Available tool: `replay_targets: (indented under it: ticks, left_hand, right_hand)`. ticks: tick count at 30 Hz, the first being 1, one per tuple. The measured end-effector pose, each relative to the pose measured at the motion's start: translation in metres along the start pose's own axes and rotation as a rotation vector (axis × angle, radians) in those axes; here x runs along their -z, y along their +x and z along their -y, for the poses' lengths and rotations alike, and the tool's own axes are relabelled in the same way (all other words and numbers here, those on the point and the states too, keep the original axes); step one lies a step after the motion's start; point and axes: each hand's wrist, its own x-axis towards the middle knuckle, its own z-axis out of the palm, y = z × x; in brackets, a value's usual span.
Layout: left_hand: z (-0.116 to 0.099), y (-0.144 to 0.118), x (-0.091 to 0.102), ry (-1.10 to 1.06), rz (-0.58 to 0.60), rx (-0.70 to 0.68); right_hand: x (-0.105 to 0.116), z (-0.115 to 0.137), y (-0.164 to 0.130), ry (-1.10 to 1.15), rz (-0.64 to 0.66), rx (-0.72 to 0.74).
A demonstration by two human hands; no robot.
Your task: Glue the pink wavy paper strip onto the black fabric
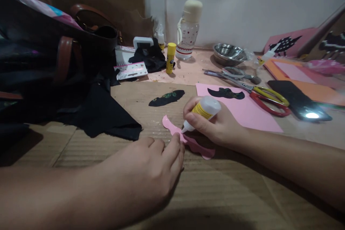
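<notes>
- Pink cutout [201, 150], wavy-edged, lies flat on the cardboard-covered worktop [231, 190] between the two hands.
- Right hand [215, 124] is clamped around a small glue bottle [203, 110] with a yellow label, tipped so its white nozzle points down at the cutout, close above its surface.
- Left hand [151, 169] rests palm down, fingers together, with the fingertips [176, 139] pressing on the cutout just beside the nozzle.
- Behind them a black cutout [166, 98] lies on the worktop, and another black piece [225, 93] sits on a pink sheet [250, 113].
- Red-and-yellow scissors [265, 97] lie partly on that sheet's right edge.
- Further back stand a yellow glue stick [170, 58], a white water bottle [188, 30] and a metal bowl [229, 54].
- Black cloth [102, 115] and a dark bag [48, 54] fill the left side.
</notes>
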Motion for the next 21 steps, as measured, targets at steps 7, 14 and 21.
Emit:
replay_targets:
  ticks: [7,14,21]
  left_hand:
    - [0.0005,-0.0002,0.0017,0.026,0.019,0.002]
    - [0.0001,-0.0011,-0.0022,0.037,0.014,-0.006]
    - [-0.0005,0.0006,-0.0005,0.029,0.005,-0.007]
  right_hand:
    - [0.0019,0.002,-0.0011,-0.048,0.022,0.01]
    - [0.0026,0.0027,-0.0028,-0.053,0.073,-0.018]
    - [0.0003,0.003,-0.001,0.024,0.024,0.033]
